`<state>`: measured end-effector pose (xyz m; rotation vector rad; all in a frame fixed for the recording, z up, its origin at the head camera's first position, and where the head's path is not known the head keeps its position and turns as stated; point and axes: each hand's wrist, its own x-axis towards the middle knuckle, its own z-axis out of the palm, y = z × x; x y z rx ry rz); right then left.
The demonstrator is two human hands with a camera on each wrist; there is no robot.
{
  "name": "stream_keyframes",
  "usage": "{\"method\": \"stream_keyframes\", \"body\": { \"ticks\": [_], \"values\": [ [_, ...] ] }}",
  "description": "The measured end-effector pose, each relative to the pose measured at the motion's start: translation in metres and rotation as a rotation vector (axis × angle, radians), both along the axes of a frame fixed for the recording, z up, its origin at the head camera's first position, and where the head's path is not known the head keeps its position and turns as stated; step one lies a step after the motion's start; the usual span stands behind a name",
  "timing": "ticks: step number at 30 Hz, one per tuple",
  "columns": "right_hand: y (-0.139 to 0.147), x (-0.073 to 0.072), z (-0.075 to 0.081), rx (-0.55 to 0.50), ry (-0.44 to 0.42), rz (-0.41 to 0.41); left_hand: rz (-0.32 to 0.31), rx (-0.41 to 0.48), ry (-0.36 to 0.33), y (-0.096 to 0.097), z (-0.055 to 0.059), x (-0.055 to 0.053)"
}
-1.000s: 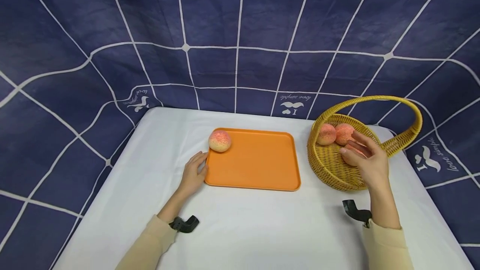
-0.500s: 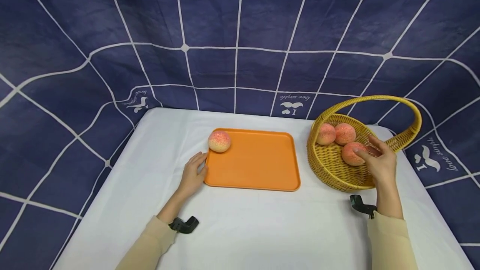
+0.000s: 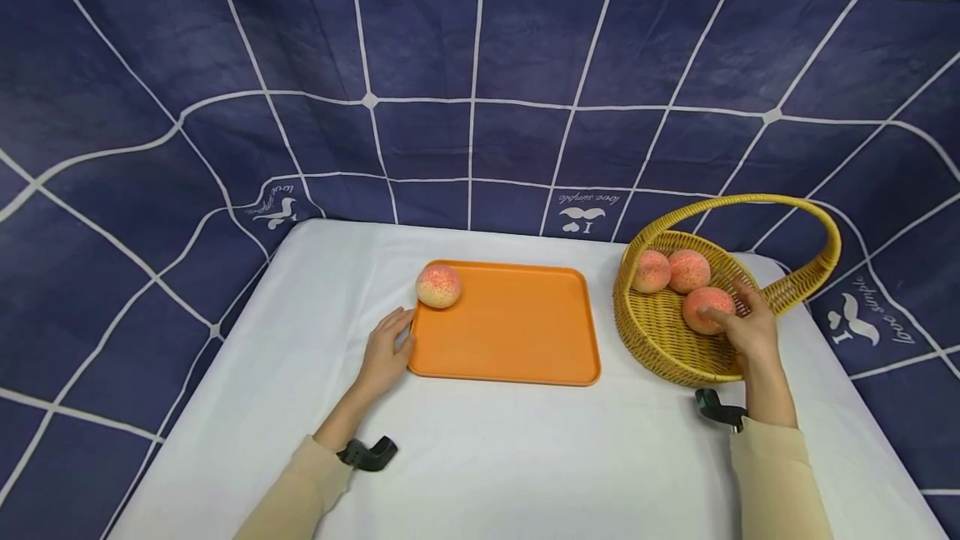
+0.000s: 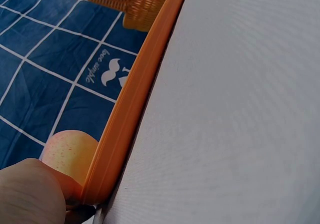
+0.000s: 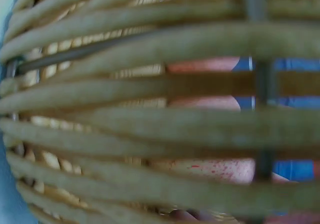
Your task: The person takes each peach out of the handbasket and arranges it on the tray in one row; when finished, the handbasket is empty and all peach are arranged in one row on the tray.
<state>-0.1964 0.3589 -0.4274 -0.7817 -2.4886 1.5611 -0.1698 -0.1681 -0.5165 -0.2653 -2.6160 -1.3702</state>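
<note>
In the head view my left hand (image 3: 386,352) rests against the left edge of an orange tray (image 3: 517,336), its fingertips and thumb touching the rim. A peach (image 3: 438,286) sits at the tray's upper left corner; the left wrist view shows that peach (image 4: 72,151) just beyond my hand (image 4: 32,191). My right hand (image 3: 756,332) reaches into a yellow wicker basket (image 3: 633,332) and holds the nearest peach (image 3: 701,300), thumb across its front and fingers at its right side. Basket weave (image 5: 150,139) covers most of the right wrist view, with my grip mostly hidden.
Two more peaches (image 3: 670,271) lie side by side at the back of the basket. The basket's tall arched handle (image 3: 738,200) stands above it. A white cloth (image 3: 487,448) covers the table, and a dark blue gridded curtain (image 3: 420,140) hangs behind.
My right hand first drew right, off the near peach, then moved back left and closed round it. The left hand, tray and peaches have stayed in place.
</note>
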Motion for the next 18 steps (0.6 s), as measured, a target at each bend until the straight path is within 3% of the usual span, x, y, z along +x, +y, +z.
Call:
{"method": "stream_keyframes", "body": {
  "ticks": [11,18],
  "values": [
    [0.0049,-0.0058,-0.0034,0.014,-0.067,0.063,-0.004,0.007,-0.026,-0.0012,0.0006,0.0004],
    [0.0056,-0.0036,-0.0043,0.053,-0.103,0.116,-0.003,0.008,-0.007,-0.0003,-0.0006,-0.0001]
  ]
}}
